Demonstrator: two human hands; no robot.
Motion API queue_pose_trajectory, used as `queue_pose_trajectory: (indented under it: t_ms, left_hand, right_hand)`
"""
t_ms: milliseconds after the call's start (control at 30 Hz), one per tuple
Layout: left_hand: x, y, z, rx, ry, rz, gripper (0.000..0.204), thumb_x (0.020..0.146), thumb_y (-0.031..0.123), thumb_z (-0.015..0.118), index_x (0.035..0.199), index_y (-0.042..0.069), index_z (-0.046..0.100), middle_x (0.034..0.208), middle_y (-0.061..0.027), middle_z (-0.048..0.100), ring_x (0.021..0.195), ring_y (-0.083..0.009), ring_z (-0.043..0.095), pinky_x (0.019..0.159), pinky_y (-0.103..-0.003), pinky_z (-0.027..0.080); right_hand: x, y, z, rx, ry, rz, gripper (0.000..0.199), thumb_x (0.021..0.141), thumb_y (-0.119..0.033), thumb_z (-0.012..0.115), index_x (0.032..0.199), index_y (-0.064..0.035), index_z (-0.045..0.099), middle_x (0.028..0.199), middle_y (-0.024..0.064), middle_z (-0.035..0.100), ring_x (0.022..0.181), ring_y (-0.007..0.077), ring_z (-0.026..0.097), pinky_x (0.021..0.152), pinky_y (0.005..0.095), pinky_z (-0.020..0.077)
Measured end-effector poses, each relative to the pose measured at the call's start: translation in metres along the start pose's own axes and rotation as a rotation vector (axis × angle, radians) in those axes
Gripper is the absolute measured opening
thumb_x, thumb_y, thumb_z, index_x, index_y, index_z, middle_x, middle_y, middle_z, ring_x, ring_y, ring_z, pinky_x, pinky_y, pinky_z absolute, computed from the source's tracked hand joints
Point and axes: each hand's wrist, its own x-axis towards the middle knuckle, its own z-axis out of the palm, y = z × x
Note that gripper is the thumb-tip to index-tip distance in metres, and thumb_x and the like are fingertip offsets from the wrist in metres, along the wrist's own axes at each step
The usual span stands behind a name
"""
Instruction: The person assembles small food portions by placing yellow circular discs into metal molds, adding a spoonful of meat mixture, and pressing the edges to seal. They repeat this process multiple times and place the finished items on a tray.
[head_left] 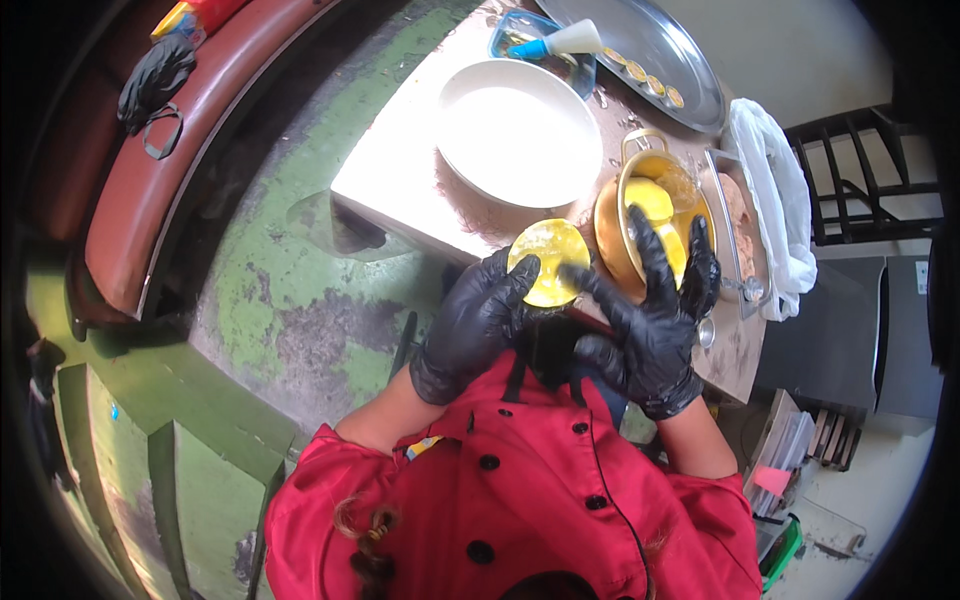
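Note:
Both my hands wear black gloves. My left hand (478,318) holds a flat round yellow dough disc (549,261) from below and the left, over the near edge of the table (400,170). My right hand (651,318) touches the disc's right rim with its thumb and forefinger, the other fingers spread upward over a gold pot (640,225). The pot holds yellow dough pieces and stands just right of the disc.
A large white empty bowl (520,130) sits mid-table. Behind it are a clear tub with a blue-handled brush (545,45) and a steel tray (660,60) with several small filled pieces. A metal tray of filling (738,215) and a white plastic bag (775,190) lie right. A red-brown bench (190,130) curves at left.

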Motion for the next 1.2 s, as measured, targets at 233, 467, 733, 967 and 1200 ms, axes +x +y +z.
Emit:
queue_pose_trajectory:
  t_ms: [233,467,733,967,1200]
  left_hand:
    - [0.007,-0.007,0.004,0.374,-0.038,0.291,0.041,0.093,0.010,0.070,0.130,-0.004,0.056,0.117,-0.0193,0.068,0.104,-0.0316,0.068,0.090,-0.039,0.055]
    - [0.008,-0.017,0.016,-0.453,0.029,-0.398,0.030,0.096,0.008,0.065,0.124,-0.004,0.062,0.120,-0.0201,0.065,0.103,-0.0292,0.068,0.090,-0.036,0.055]
    - [0.011,-0.018,0.016,-1.220,0.118,-0.645,0.042,0.104,0.017,0.056,0.137,-0.007,0.047,0.125,-0.0156,0.063,0.108,-0.0245,0.066,0.093,-0.037,0.056]
    - [0.003,-0.039,0.012,0.135,-0.027,0.021,0.051,0.109,0.036,0.042,0.143,-0.003,0.042,0.135,-0.0141,0.058,0.121,-0.0225,0.060,0.105,-0.037,0.050]
    - [0.010,-0.034,0.014,0.149,-0.127,0.014,0.050,0.109,0.035,0.042,0.142,-0.003,0.044,0.135,-0.0139,0.058,0.120,-0.0223,0.060,0.106,-0.038,0.048]
  right_hand:
    - [-0.008,-0.001,0.010,0.058,-0.066,-0.033,0.068,0.090,-0.078,0.038,0.143,-0.0398,0.055,0.164,0.0084,0.027,0.151,0.0440,0.013,0.118,0.0608,-0.0011]
    - [0.014,0.021,-0.006,0.030,0.080,-0.048,0.063,0.092,-0.071,0.045,0.136,-0.0288,0.064,0.154,0.0150,0.040,0.145,0.0460,0.024,0.116,0.0576,0.0144]
    - [0.107,0.044,0.035,0.067,-0.016,-0.164,0.055,0.097,-0.058,0.048,0.131,-0.0187,0.067,0.157,0.0217,0.033,0.151,0.0439,0.014,0.119,0.0619,0.0074]
    - [0.098,0.048,0.034,0.097,0.048,-0.141,0.058,0.095,-0.061,0.048,0.130,-0.0180,0.067,0.159,0.0217,0.030,0.149,0.0463,0.015,0.118,0.0616,0.0097]
    - [0.042,0.010,0.005,-0.025,0.006,-0.007,0.069,0.094,-0.072,0.039,0.138,-0.0245,0.062,0.165,0.0155,0.021,0.152,0.0442,0.008,0.118,0.0582,0.0010]
